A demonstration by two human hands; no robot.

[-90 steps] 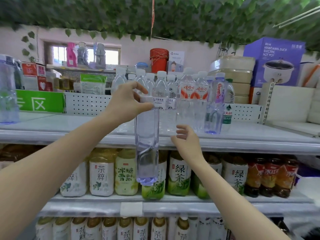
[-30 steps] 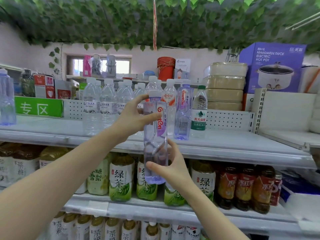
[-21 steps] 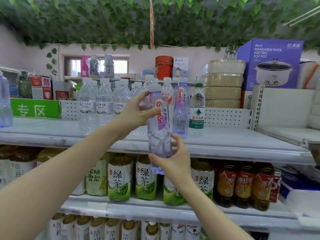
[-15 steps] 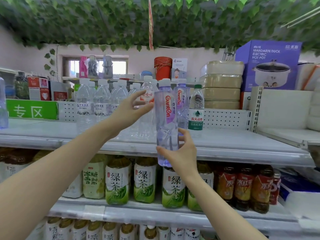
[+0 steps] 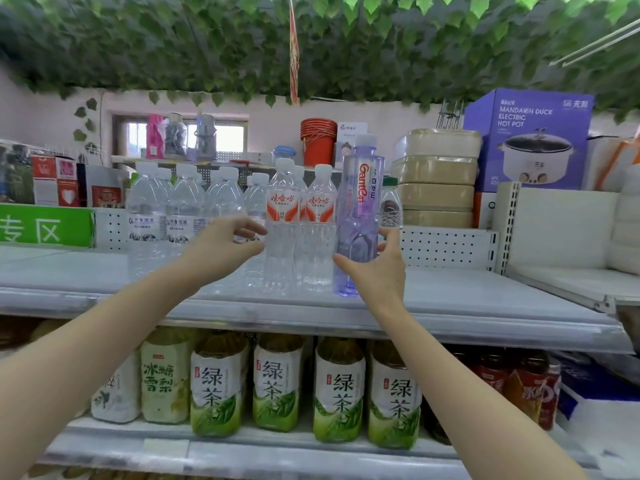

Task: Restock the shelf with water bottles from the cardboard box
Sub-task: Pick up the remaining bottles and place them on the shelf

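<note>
The right hand (image 5: 377,271) grips the lower part of a tall purple water bottle (image 5: 360,209), thumb on its left side and fingers (image 5: 389,237) curled round the right side and back. The bottle stands upright with its base down on the front part of the upper shelf (image 5: 467,306), just to the right of the row of bottles, and its white cap is on. Right beside it, on its left, stand two clear water bottles with red and white labels (image 5: 282,216), close together. The left hand (image 5: 225,247) is held out at the left side of the nearer of these, fingers loosely bent and thumb apart from them, with nothing in its grasp; whether the fingertips touch that bottle I cannot tell. Further left on the same shelf is a group of clear bottles with blue and white labels (image 5: 147,216). Behind the purple bottle a small bottle with a green cap (image 5: 390,206) shows partly. On the shelf below stand bottles of green tea (image 5: 277,386) in a row, with red-labelled drinks (image 5: 523,386) at the right end. Behind the upper shelf are a stack of beige containers (image 5: 436,178), a purple hot pot box (image 5: 530,140), a stack of red buckets (image 5: 318,143) and a green sign (image 5: 45,228). Green leaves (image 5: 311,46) hang overhead
</note>
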